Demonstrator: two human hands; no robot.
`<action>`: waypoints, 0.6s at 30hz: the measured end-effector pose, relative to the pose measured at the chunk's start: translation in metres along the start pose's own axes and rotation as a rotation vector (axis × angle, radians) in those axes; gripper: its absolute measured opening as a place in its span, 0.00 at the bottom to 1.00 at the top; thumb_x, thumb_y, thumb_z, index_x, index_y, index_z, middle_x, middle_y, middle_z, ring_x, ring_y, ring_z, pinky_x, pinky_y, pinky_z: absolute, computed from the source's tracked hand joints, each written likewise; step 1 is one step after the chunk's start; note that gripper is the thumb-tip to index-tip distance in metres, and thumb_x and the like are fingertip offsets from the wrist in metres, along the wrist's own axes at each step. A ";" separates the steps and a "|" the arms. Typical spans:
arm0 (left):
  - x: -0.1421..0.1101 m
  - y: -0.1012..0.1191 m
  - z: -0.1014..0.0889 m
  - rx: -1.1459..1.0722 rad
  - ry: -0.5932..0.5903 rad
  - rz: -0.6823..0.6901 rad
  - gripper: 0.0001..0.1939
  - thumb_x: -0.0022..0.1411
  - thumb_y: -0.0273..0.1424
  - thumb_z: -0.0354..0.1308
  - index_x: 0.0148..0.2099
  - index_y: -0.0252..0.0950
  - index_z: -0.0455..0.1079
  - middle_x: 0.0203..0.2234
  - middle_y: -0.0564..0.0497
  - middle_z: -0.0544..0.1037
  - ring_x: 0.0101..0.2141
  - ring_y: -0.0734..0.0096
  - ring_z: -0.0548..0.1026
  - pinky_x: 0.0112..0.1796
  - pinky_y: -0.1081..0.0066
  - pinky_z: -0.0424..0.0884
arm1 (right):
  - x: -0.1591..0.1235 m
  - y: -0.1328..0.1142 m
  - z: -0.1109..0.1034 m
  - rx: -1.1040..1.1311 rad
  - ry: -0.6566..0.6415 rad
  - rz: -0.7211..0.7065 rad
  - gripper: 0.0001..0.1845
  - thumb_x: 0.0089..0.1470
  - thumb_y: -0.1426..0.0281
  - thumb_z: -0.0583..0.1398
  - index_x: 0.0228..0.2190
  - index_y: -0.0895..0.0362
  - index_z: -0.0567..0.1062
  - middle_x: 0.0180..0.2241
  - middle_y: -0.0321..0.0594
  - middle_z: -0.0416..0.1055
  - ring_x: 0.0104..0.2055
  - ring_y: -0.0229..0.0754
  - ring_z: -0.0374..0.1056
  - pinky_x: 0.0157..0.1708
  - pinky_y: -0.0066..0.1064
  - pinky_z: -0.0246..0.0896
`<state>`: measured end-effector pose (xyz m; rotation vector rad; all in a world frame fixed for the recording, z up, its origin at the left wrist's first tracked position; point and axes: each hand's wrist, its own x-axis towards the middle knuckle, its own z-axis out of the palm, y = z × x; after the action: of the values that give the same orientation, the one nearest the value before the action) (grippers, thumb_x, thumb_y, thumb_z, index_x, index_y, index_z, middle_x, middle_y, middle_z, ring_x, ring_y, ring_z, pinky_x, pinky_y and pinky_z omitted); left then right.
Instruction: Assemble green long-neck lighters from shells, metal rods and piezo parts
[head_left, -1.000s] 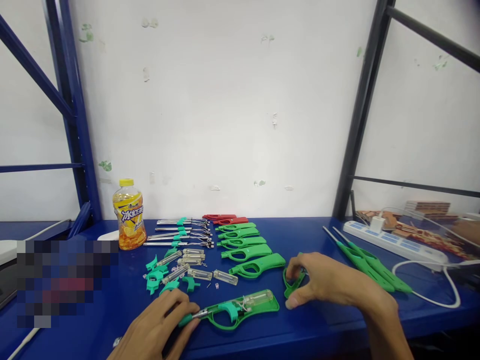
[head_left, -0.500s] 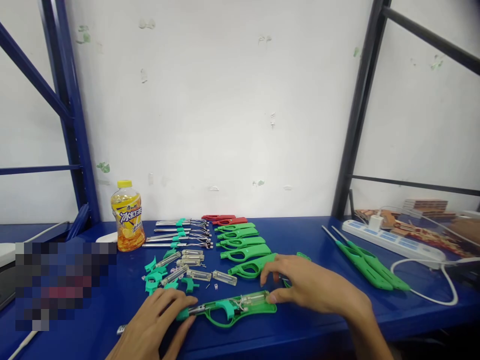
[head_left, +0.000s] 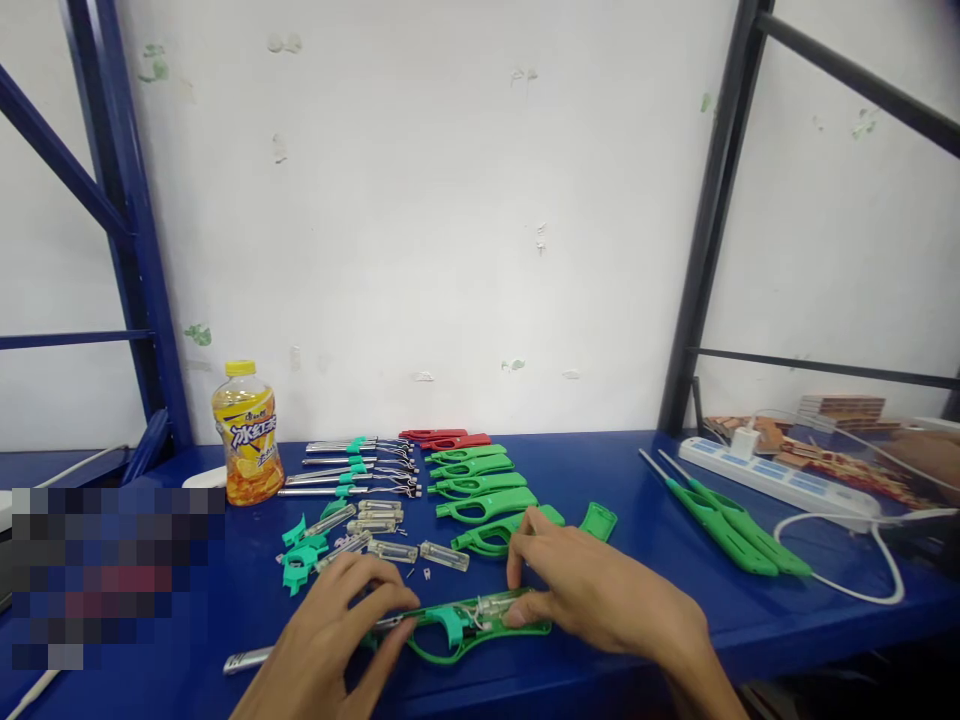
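Observation:
In front of me lies an open green lighter handle half [head_left: 487, 632]. A teal trigger [head_left: 451, 624], white wires and a clear fuel tank [head_left: 499, 602] sit inside it. My left hand [head_left: 337, 630] pinches the metal lighter tube [head_left: 247, 660] where it enters the handle; its tip sticks out past the hand. My right hand [head_left: 600, 595] grips the handle's other end, thumb pressed down by the tank and index finger at the far edge. Behind, several clear tanks [head_left: 444, 556] and teal triggers [head_left: 304, 560] are scattered.
Several green handle halves [head_left: 480, 507] line up behind my hands, with red ones [head_left: 450, 441] farther back. Metal tubes with wires [head_left: 330, 490] lie left of them. A drink bottle [head_left: 247, 440] stands left. Two green lighters [head_left: 731, 530] and a power strip [head_left: 780, 485] are right.
My right hand has moved left and onto the tank end of the handle. My left hand has shifted slightly right along the tube. The view has turned a little.

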<state>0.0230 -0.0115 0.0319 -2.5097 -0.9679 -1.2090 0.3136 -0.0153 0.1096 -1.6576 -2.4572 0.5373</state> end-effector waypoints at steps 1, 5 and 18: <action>0.005 0.003 0.003 -0.015 -0.022 0.000 0.03 0.73 0.33 0.60 0.46 0.47 0.75 0.39 0.53 0.80 0.40 0.67 0.80 0.42 0.71 0.79 | 0.000 0.000 0.000 -0.002 0.003 -0.006 0.08 0.66 0.62 0.67 0.43 0.52 0.79 0.50 0.41 0.71 0.50 0.51 0.72 0.48 0.40 0.63; 0.014 0.008 0.015 -0.101 -0.127 -0.070 0.05 0.72 0.30 0.60 0.42 0.46 0.75 0.40 0.52 0.79 0.41 0.63 0.79 0.43 0.64 0.78 | 0.001 -0.001 0.000 -0.004 -0.003 -0.006 0.09 0.65 0.62 0.68 0.43 0.53 0.79 0.48 0.41 0.71 0.49 0.52 0.72 0.47 0.40 0.62; 0.004 -0.004 0.022 -0.139 -0.172 -0.192 0.09 0.75 0.32 0.57 0.38 0.45 0.72 0.36 0.55 0.79 0.39 0.66 0.77 0.41 0.69 0.74 | 0.007 0.003 0.003 0.024 -0.001 -0.074 0.10 0.63 0.61 0.70 0.39 0.53 0.78 0.42 0.37 0.75 0.45 0.48 0.72 0.42 0.35 0.58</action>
<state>0.0359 0.0024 0.0202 -2.7188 -1.2309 -1.1625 0.3124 -0.0086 0.1049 -1.5511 -2.4916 0.5560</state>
